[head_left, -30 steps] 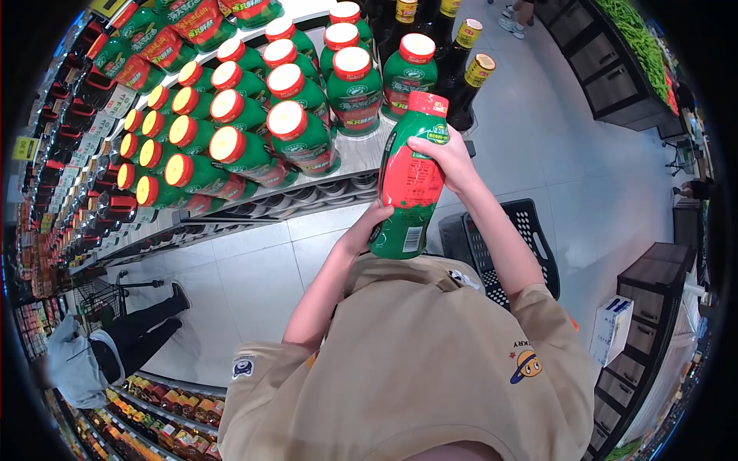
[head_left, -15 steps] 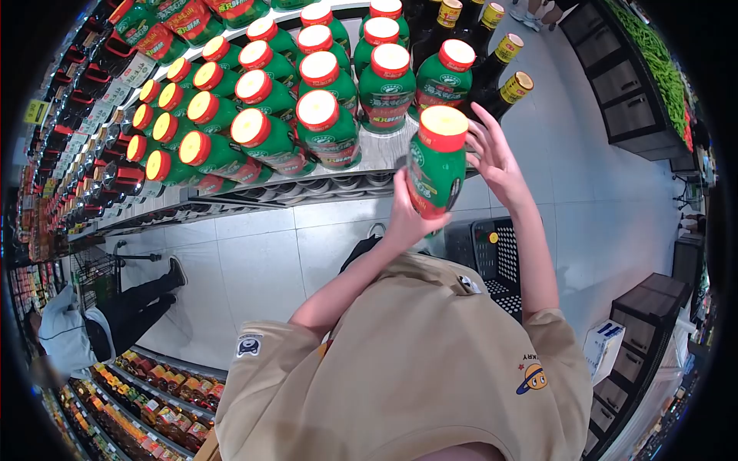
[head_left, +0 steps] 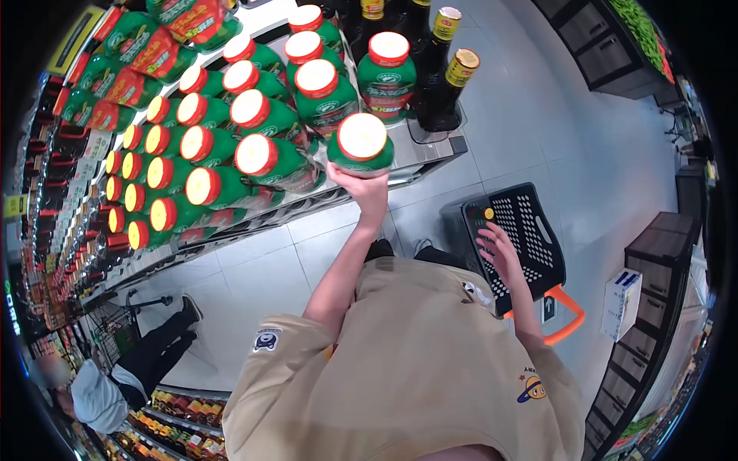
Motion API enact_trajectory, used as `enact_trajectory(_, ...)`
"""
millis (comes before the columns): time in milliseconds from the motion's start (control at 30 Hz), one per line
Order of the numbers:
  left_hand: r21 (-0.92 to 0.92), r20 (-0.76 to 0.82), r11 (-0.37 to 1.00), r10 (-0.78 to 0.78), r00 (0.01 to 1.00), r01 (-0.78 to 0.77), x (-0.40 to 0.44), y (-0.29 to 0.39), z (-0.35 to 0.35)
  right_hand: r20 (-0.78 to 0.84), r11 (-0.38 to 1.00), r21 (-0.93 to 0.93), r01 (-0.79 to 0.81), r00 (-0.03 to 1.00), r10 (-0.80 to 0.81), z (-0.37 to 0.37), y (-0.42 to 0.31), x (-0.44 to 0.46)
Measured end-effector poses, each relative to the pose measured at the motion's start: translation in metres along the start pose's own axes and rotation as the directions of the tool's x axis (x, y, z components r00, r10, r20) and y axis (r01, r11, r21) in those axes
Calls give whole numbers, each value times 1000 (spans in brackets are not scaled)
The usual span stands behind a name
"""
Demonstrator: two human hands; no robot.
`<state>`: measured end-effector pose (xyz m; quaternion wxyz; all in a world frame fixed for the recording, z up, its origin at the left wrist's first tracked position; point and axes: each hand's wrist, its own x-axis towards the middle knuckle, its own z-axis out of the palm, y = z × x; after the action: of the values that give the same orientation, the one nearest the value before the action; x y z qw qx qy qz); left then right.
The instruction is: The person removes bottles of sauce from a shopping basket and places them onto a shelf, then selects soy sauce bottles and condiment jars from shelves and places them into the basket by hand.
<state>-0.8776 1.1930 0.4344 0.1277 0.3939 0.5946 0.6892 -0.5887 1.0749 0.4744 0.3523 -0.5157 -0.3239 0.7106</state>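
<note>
My left hand (head_left: 367, 194) is wrapped round the lower part of a green bottle (head_left: 360, 159) with a red-rimmed, pale-topped cap. This bottle is at the front edge of the display shelf (head_left: 419, 157), beside rows of matching green bottles (head_left: 264, 163). Whether its base touches the shelf is hidden by my hand. Lower and to the right, my right hand (head_left: 503, 250) is open with its fingers apart, holding nothing. It hovers over a black shopping basket (head_left: 550, 257) with an orange handle. Inside the basket is a dark item with a yellow cap (head_left: 489, 213).
Dark bottles with yellow caps (head_left: 438, 96) stand at the shelf's right end. A person (head_left: 104, 396) is at lower left beside a shopping cart (head_left: 115, 330). Dark cabinets (head_left: 653, 261) line the right, with a white box (head_left: 621, 303) in front of them.
My left hand has moved the green bottle up and left to the shelf edge. My right hand has left the bottle and dropped down over the basket. The view has shifted.
</note>
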Motion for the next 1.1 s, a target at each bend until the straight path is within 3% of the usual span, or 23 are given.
enact_trajectory(100, -69, 20, 997, -18, 1000, 20, 10, -4, 7, -157, 986, 41, -165, 973, 169, -18, 28, -13)
enact_trajectory(167, 124, -64, 991, -47, 997, 55, 14, -7, 11, -180, 978, 59, -202, 961, 209, -31, 48, -19)
enact_trajectory(233, 139, -112, 987, -60, 992, 76, 18, -12, 17, -253, 947, 107, -302, 913, 320, -57, 85, -29)
enact_trajectory(333, 141, -157, 986, -72, 985, 94, 19, -14, 17, -311, 929, 163, -331, 877, 367, -78, 115, -39)
enact_trajectory(467, 233, -162, 972, 48, 986, -9, 20, -11, 17, -417, 916, 140, -377, 816, 400, -92, 139, -48)
enact_trajectory(533, 314, -103, 949, 56, 993, -21, 16, -3, 13, -477, 925, 94, -369, 798, 367, -95, 146, -47)
enact_trajectory(600, 506, -39, 860, 96, 995, -63, 1, 11, 5, -530, 952, 69, -297, 798, 287, -104, 156, -40)
enact_trajectory(667, 478, 66, 871, 91, 994, -112, -30, 9, -13, -542, 968, 14, -252, 811, 219, -119, 166, -29)
enact_trajectory(700, 462, 198, 874, 63, 978, -150, -49, 16, -25, -551, 973, 21, -229, 809, 202, -128, 170, -20)
enact_trajectory(733, 442, 323, 878, 39, 946, -187, -66, 21, -36, -547, 975, 13, -220, 815, 191, -139, 175, -10)
enact_trajectory(800, 472, 687, 856, -208, 696, -210, -97, 13, -68, -551, 987, -55, -149, 829, 94, -166, 197, 12)
enact_trajectory(867, 672, 738, 684, -591, 325, -284, -120, 0, -92, -573, 975, -59, -215, 807, 144, -195, 227, 41)
enact_trajectory(900, 610, 785, 755, -533, 317, -241, -139, -29, -126, -619, 971, 1, -238, 762, 187, -204, 235, 56)
enact_trajectory(933, 729, 679, 667, -675, 287, -154, -153, -44, -158, -623, 968, 25, -248, 754, 210, -217, 249, 70)
enact_trajectory(967, 876, 480, 474, -843, 243, -90, -168, -61, -201, -632, 947, -57, -316, 746, 210, -232, 264, 86)
enact_trajectory(1000, 925, 379, 360, -895, 234, -121, -181, -75, -251, -638, 913, -142, -382, 740, 211, -247, 281, 103)
enact_trajectory(1033, 969, 233, 241, -964, 127, 54, -192, -87, -305, -656, 904, -162, -395, 728, 201, -261, 304, 121)
enact_trajectory(1067, 993, 22, 27, -999, 48, 115, -196, -67, -312, -657, 901, -139, -410, 719, 226, -271, 318, 134)
enact_trajectory(1100, 992, -16, -18, -1000, -22, 122, -200, -52, -325, -694, 851, -240, -468, 695, 187, -279, 328, 149)
